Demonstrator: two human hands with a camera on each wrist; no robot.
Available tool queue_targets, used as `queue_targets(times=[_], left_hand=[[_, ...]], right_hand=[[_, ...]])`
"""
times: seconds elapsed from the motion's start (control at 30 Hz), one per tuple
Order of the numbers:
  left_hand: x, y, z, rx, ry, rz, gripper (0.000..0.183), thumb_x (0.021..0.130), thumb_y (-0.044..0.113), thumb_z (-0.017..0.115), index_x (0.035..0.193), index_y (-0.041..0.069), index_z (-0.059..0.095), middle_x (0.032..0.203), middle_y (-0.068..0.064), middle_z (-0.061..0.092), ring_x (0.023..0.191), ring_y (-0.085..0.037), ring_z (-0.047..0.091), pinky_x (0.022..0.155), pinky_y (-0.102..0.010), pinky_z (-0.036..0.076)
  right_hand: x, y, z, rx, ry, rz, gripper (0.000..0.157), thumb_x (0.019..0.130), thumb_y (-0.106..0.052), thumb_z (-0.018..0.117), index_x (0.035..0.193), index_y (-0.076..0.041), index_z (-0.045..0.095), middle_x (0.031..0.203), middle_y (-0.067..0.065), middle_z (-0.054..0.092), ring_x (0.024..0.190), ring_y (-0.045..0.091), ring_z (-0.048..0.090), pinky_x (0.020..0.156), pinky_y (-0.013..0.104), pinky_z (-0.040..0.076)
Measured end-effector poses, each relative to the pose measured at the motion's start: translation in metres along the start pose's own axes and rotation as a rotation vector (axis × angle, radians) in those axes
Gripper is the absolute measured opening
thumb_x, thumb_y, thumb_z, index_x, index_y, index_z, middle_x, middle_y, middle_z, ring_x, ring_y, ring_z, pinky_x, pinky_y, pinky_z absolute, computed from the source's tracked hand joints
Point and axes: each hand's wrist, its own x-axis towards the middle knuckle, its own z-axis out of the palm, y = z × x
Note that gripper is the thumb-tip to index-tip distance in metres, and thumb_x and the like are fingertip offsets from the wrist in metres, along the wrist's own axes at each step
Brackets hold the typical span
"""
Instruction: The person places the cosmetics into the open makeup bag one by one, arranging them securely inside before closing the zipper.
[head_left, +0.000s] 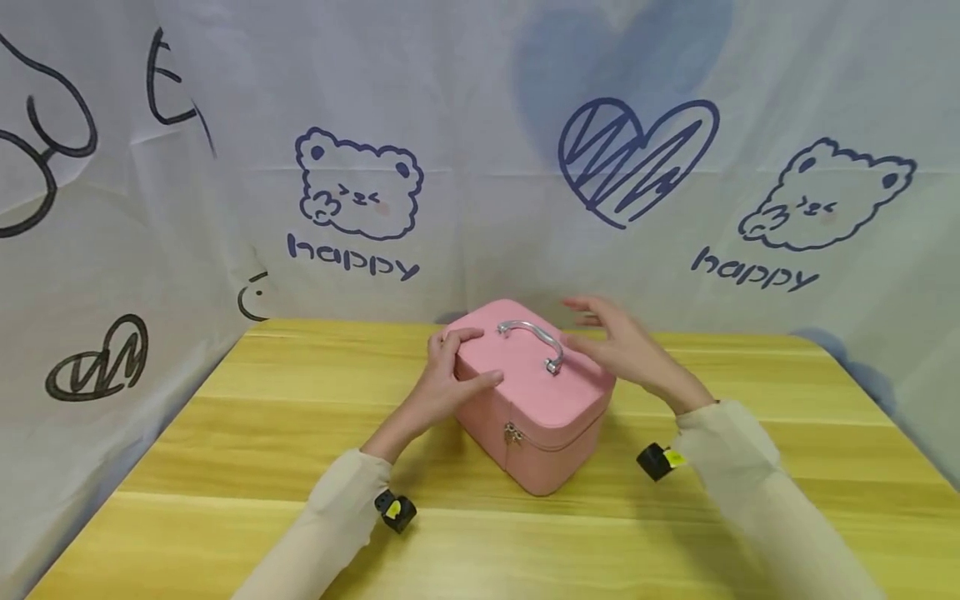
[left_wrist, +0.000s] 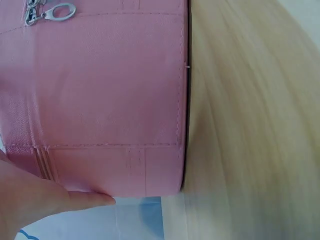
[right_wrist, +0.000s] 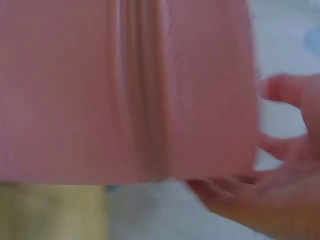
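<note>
A pink case [head_left: 551, 410] with a silver handle [head_left: 534, 328] on its lid stands on the table, turned at an angle. The lid is down, and two metal zipper pulls [head_left: 513, 433] hang together at the front. My left hand [head_left: 438, 385] holds the left part of the case, thumb and index finger at the lid's edge, other fingers round the side. At the back right, my right hand [head_left: 628, 350] has its thumb by the lid and its fingers spread apart. The zipper [right_wrist: 142, 95] runs along the side in the blurred right wrist view.
The yellow wood-grain table [head_left: 292, 433] extends on both sides of the case. Behind it hangs a white cloth [head_left: 480, 108] with bear and heart drawings. A small black device [head_left: 397, 512] hangs at the left cuff, another [head_left: 655, 462] at the right cuff.
</note>
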Motion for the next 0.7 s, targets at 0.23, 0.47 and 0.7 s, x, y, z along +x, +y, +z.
queue_targets(times=[0.23,0.47,0.7], left_hand=[[-0.013,0.011,0.013,-0.002,0.071,-0.019,0.094,0.083,0.031,0.072,0.153,0.005,0.015,0.154,-0.022,0.013,0.138,-0.035,0.022,0.112,-0.050,0.023],[-0.063,0.058,0.035,-0.014,0.154,-0.052,0.086,0.085,0.035,0.072,0.145,0.002,0.020,0.145,-0.022,0.014,0.134,-0.036,0.018,0.105,-0.060,0.026],[-0.068,0.042,0.035,-0.038,0.077,-0.008,0.076,0.091,0.037,0.061,0.142,-0.001,0.021,0.143,-0.021,0.023,0.129,-0.035,0.027,0.102,-0.054,0.034]], right_hand=[[0.010,0.028,0.016,0.323,-0.150,0.331,0.059,0.096,-0.030,0.051,0.144,0.000,0.037,0.143,0.023,0.037,0.115,0.032,0.048,0.096,0.040,0.042],[0.000,0.010,0.018,0.315,-0.104,0.408,0.063,0.092,-0.028,0.049,0.143,0.005,0.034,0.141,0.024,0.037,0.115,0.032,0.046,0.097,0.041,0.041],[-0.027,-0.013,0.032,0.392,0.006,0.562,0.093,0.092,-0.036,0.050,0.149,0.001,-0.013,0.146,0.034,0.015,0.120,0.038,0.040,0.083,0.045,0.051]])
